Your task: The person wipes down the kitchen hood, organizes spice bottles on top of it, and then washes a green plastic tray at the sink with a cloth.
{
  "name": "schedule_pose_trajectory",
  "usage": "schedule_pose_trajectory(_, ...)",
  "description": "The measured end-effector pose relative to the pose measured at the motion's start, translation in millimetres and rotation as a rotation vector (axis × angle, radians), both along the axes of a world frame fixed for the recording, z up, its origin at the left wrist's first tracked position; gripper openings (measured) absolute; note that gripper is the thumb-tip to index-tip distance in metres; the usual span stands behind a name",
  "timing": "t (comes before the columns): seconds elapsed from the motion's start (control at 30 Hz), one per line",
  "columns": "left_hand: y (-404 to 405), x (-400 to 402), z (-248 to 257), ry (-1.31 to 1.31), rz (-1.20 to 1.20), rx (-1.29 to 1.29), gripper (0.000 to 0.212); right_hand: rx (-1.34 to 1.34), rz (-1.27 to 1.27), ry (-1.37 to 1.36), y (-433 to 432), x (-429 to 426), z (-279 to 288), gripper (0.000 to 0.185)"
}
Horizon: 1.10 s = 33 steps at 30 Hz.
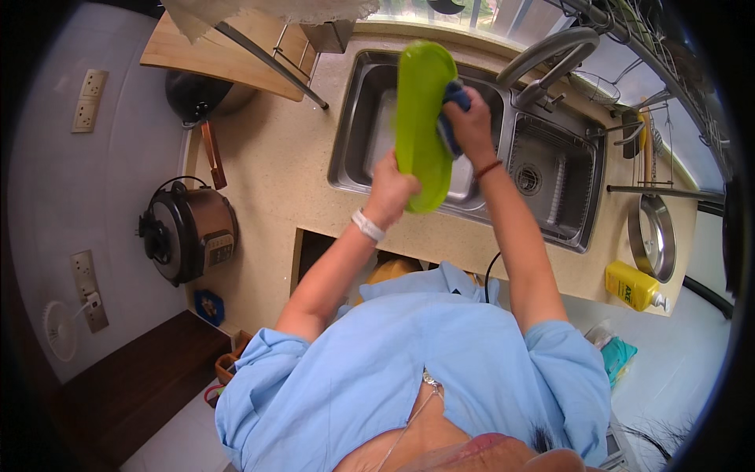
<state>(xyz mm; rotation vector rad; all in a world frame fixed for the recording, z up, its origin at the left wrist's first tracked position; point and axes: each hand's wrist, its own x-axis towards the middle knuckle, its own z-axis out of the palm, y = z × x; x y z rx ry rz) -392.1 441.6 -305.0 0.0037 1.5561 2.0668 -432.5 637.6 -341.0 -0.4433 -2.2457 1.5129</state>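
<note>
A long green plastic tray or basin [422, 118] is held up lengthwise over the large left bowl of a stainless steel sink [368, 135]. My left hand [393, 187] grips its near left edge, the fingers partly hidden. At its right edge, my right hand [472, 124] is closed on a blue cloth [449, 133] pressed against the green plastic. To the right of my right hand are the grey faucet [548, 65] and the smaller sink bowl with its drain strainer [528, 179].
Left on the counter stand a rice cooker [194, 233] and a wok [197, 97], partly under a wooden board [230, 59]. On the right are a round steel pan [652, 239], a yellow pump bottle [632, 286] and a wire dish rack [655, 65] above.
</note>
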Motion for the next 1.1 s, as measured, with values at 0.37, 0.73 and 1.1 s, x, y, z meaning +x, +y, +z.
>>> schedule_pose_trajectory(0.37,1,-13,-15,-0.044,0.145,0.116,0.053,-0.077,-0.035,-0.101,-38,49,-17,0.04)
schedule_pose_trajectory(0.73,-24,-4,2,0.044,-0.294,-0.173,0.056,0.02,0.23,-0.018,62,-5,16,0.037)
schedule_pose_trajectory(1.1,-16,-18,-28,0.257,-0.27,-0.561,0.045,0.655,0.667,0.356,-58,28,39,0.038)
